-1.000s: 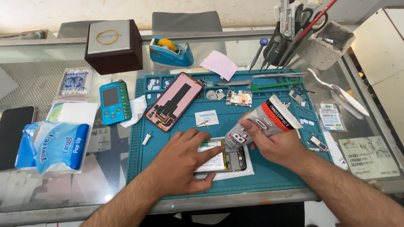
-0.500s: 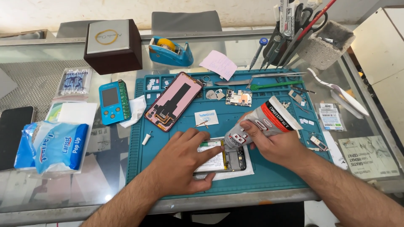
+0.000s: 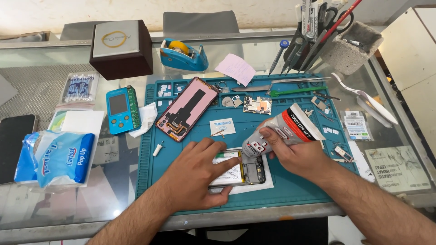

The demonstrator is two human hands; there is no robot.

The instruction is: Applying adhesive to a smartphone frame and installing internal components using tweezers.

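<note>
My left hand (image 3: pixel 193 170) lies flat on an opened phone body (image 3: pixel 247 171) that rests on a white sheet on the teal work mat (image 3: pixel 295 190). The hand covers the phone's left part. My right hand (image 3: pixel 295 152) grips a grey glue tube (image 3: pixel 284 131) with a red and black band, its nozzle pointing down at the phone's upper edge. A detached phone screen (image 3: pixel 187 108), pink back up, lies further back on the mat. A small circuit board (image 3: pixel 257 105) sits to its right.
A blue handheld tester (image 3: pixel 121 110), tissue pack (image 3: pixel 61 156), black phone (image 3: pixel 13 143) and brown box (image 3: pixel 121 49) lie left. A blue tape dispenser (image 3: pixel 184 54) stands behind the mat. A tool holder (image 3: pixel 327 36), tweezers (image 3: pixel 299 90) and small parts sit right.
The glue tube and my right hand have shifted slightly along the phone's upper edge. My left hand stays pressed on the phone.
</note>
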